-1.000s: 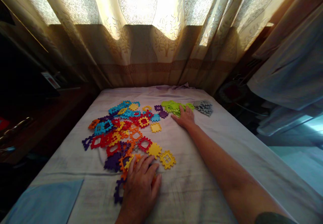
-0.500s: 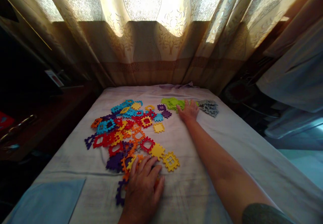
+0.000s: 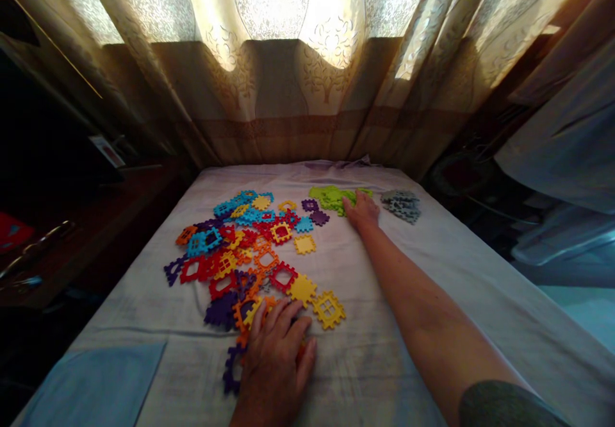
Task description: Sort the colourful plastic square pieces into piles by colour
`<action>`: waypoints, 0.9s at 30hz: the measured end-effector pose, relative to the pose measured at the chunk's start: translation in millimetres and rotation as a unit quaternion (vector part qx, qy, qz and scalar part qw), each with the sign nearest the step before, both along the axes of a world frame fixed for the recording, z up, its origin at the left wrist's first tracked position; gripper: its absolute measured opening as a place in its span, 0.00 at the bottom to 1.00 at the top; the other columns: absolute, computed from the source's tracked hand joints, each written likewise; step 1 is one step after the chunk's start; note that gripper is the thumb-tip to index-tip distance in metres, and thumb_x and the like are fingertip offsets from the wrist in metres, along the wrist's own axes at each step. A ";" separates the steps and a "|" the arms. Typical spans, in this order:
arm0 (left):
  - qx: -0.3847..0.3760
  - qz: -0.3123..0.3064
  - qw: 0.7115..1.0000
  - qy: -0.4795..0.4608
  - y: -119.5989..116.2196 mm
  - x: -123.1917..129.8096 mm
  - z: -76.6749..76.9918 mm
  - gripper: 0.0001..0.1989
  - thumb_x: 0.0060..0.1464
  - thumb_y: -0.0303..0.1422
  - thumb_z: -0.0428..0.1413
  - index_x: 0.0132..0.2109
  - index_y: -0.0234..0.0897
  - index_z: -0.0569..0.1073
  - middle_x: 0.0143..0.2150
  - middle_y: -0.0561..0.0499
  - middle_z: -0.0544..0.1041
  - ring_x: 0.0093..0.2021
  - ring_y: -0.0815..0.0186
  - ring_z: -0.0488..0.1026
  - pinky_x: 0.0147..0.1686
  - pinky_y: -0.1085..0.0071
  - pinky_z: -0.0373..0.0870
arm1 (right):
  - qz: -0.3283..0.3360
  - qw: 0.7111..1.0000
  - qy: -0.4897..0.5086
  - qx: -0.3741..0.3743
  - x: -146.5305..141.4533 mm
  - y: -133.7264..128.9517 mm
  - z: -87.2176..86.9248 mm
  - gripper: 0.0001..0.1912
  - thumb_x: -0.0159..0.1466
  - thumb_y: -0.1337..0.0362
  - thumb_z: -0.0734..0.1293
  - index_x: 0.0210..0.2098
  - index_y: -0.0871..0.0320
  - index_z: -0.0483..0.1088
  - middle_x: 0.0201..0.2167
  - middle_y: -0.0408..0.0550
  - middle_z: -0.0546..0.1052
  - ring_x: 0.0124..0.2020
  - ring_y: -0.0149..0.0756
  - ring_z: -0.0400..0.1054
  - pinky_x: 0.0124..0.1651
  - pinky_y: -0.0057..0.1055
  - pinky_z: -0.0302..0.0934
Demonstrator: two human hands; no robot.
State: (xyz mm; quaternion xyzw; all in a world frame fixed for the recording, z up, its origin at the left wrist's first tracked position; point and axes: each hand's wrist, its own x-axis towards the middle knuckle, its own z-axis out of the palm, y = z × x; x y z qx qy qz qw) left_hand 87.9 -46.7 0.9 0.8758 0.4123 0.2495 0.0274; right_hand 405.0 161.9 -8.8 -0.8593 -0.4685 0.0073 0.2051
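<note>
Green tiles [image 3: 331,199] at the right hand [image 3: 364,210], mixed tiles [image 3: 225,263] at the left hand [image 3: 278,353]

Right fingers bend down over the right end of the green tiles, just right of centre in the frame, the thumb set apart; whether they pinch one I cannot tell. Left fingers lie slightly spread at lower centre, on the near end of the mixed tiles, thumb apart; their grip is hidden too.

Beside the left hand sit a purple frame [image 3: 232,369], to its left, and a yellow window tile [image 3: 329,309], at its upper right. Red, orange, blue, purple and yellow pieces overlap up through the left-centre. Grey tiles [image 3: 401,205] lie right of the right hand, near it.

Under everything spreads a pale sheet [image 3: 360,363]. Blue cloth [image 3: 96,385] covers the lower left corner; a patterned curtain [image 3: 283,87] fills the top.
</note>
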 end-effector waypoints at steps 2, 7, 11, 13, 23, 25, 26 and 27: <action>-0.005 0.000 1.000 -0.001 -0.3 0.2 0.4 0.13 0.57 0.31 0.55 0.49 0.45 0.75 0.54 0.48 0.78 0.57 0.56 0.72 0.65 0.45 0.56 | -0.015 1.000 -0.014 0.012 -1.3 -2.8 0.8 0.33 0.69 0.50 0.53 0.67 0.63 0.56 0.66 0.63 0.61 0.65 0.51 0.55 0.63 0.47 0.49; -0.015 0.006 1.000 -0.018 -1.9 2.1 1.9 0.12 0.57 0.30 0.55 0.48 0.45 0.75 0.54 0.50 0.78 0.56 0.56 0.72 0.63 0.43 0.59 | 0.064 0.993 -0.087 0.053 -20.8 -14.5 7.9 0.29 0.68 0.52 0.57 0.66 0.56 0.60 0.69 0.57 0.57 0.69 0.48 0.48 0.68 0.49 0.40; -0.027 0.016 0.999 -0.034 -2.3 2.8 1.8 0.12 0.57 0.31 0.55 0.47 0.45 0.76 0.54 0.49 0.78 0.57 0.56 0.72 0.65 0.44 0.57 | 0.193 0.972 -0.121 0.051 -52.4 -16.2 13.4 0.26 0.69 0.53 0.57 0.64 0.51 0.64 0.70 0.49 0.58 0.71 0.45 0.45 0.70 0.48 0.34; -0.035 0.008 0.999 -0.036 -1.9 2.3 1.5 0.12 0.57 0.31 0.55 0.48 0.45 0.76 0.54 0.49 0.78 0.58 0.56 0.71 0.65 0.45 0.57 | 0.249 0.960 -0.124 0.030 -68.0 -13.7 13.6 0.25 0.70 0.52 0.56 0.64 0.49 0.64 0.69 0.46 0.61 0.71 0.45 0.44 0.70 0.51 0.31; -0.044 0.015 0.997 -0.056 -1.9 2.6 1.7 0.12 0.58 0.32 0.55 0.49 0.45 0.76 0.55 0.48 0.78 0.58 0.56 0.71 0.65 0.45 0.56 | 0.324 0.942 -0.063 -0.067 -105.2 -32.9 8.4 0.27 0.71 0.52 0.55 0.65 0.55 0.62 0.68 0.50 0.62 0.69 0.40 0.53 0.69 0.41 0.46; -0.041 0.023 0.997 -0.064 -2.4 3.5 2.0 0.13 0.58 0.32 0.55 0.50 0.44 0.76 0.55 0.48 0.77 0.58 0.56 0.71 0.65 0.45 0.57 | 0.340 0.937 -0.059 -0.057 -109.0 -44.1 8.6 0.28 0.69 0.52 0.58 0.65 0.57 0.63 0.68 0.51 0.62 0.69 0.40 0.54 0.69 0.40 0.46; -0.042 0.029 0.996 -0.068 -2.6 3.9 2.2 0.13 0.58 0.31 0.55 0.50 0.44 0.76 0.56 0.48 0.77 0.59 0.56 0.70 0.65 0.45 0.57 | 0.349 0.934 -0.056 -0.050 -110.8 -50.5 8.7 0.29 0.69 0.52 0.59 0.65 0.59 0.63 0.67 0.51 0.63 0.68 0.40 0.55 0.69 0.39 0.46; -0.043 0.034 0.996 -0.071 -2.8 4.3 2.2 0.13 0.58 0.31 0.55 0.50 0.44 0.76 0.57 0.48 0.76 0.60 0.55 0.70 0.65 0.45 0.57 | 0.359 0.931 -0.052 -0.041 -112.5 -57.3 9.0 0.29 0.68 0.53 0.60 0.64 0.60 0.64 0.66 0.52 0.65 0.68 0.40 0.56 0.69 0.38 0.47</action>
